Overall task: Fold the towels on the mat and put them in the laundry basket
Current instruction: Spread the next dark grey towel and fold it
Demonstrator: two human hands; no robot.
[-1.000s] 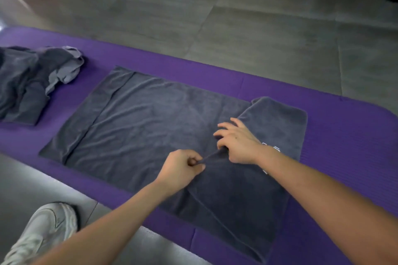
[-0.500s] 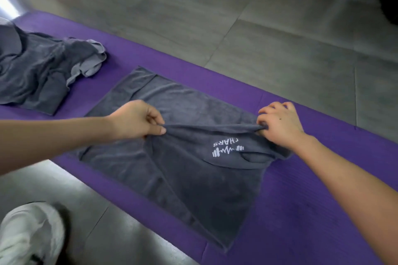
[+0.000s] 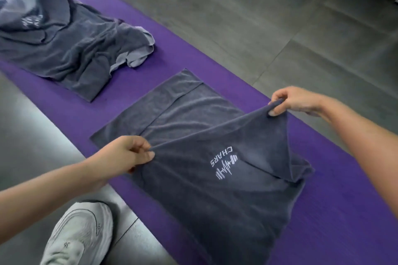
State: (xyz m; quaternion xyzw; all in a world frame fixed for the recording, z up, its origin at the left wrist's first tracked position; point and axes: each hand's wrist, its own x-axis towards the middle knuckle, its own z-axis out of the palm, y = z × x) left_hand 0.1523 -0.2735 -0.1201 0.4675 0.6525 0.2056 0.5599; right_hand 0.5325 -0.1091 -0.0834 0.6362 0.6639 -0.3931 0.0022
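A dark grey towel (image 3: 193, 118) with a white "CHARS" logo lies on the purple mat (image 3: 336, 211). Its right end is lifted and folded over toward the left. My left hand (image 3: 127, 155) pinches the near corner of that raised edge. My right hand (image 3: 295, 101) pinches the far corner, holding it above the mat. The edge stretches taut between the two hands. The towel's left part still lies flat. A crumpled heap of grey towels (image 3: 64, 43) sits further left on the mat. No laundry basket is in view.
Grey tiled floor (image 3: 247, 17) surrounds the mat. A white sneaker (image 3: 79, 234) stands on the floor at the near edge, below my left arm. Bare mat shows to the right of the towel.
Both hands have drawn apart and lifted the towel's right end, carrying its edge leftward over the flat part. The logo now faces up. The view has shifted left, showing more of the heap.
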